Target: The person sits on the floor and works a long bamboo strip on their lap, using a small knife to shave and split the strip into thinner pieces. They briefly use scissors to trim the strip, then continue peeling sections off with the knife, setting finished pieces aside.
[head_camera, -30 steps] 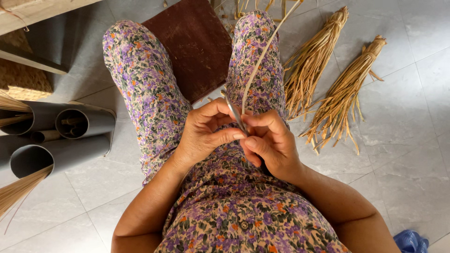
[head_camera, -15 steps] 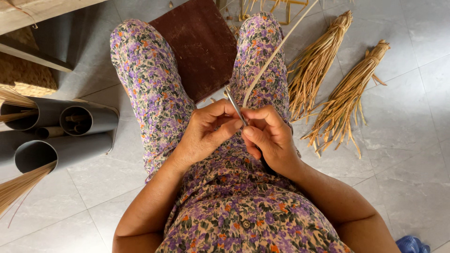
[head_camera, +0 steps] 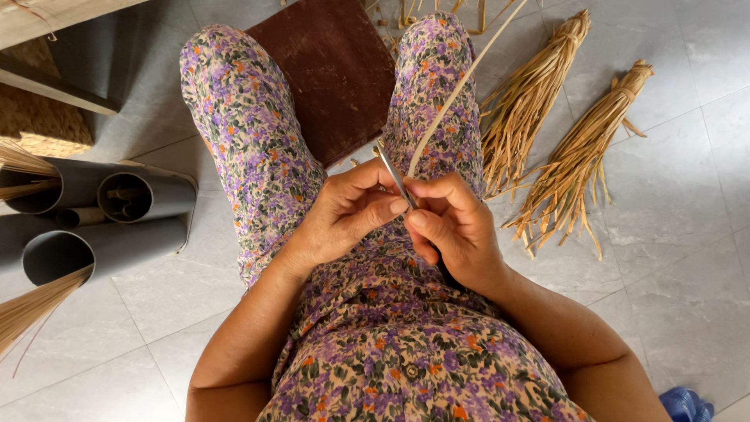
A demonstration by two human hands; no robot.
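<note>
Head view. The person sits with both knees spread, a floral-print garment covering the lap. The left hand (head_camera: pixel 344 215) is closed in a pinch on a thin metal blade (head_camera: pixel 393 173), thumb pressed along its near end; the blade points far and slightly left. The right hand (head_camera: pixel 449 227) is curled, thumb and forefinger pinching the near end of a long pale straw strip (head_camera: pixel 457 90), which runs far and right from the fingers, over the right knee, to the top edge of the picture. Blade and strip meet at the fingertips, just above the lap; whether the edge has entered the strip cannot be told.

Progress, as a judgement: one strip is in hand and its length looks whole. Two tied straw bundles (head_camera: pixel 531 101) (head_camera: pixel 582 152) lie on the tiled floor (head_camera: pixel 664 219) to the right, apparently unworked. Grey plastic pipes (head_camera: pixel 117 199) at the left hold further stalks. A dark brown board (head_camera: pixel 332 70) lies between the knees.
</note>
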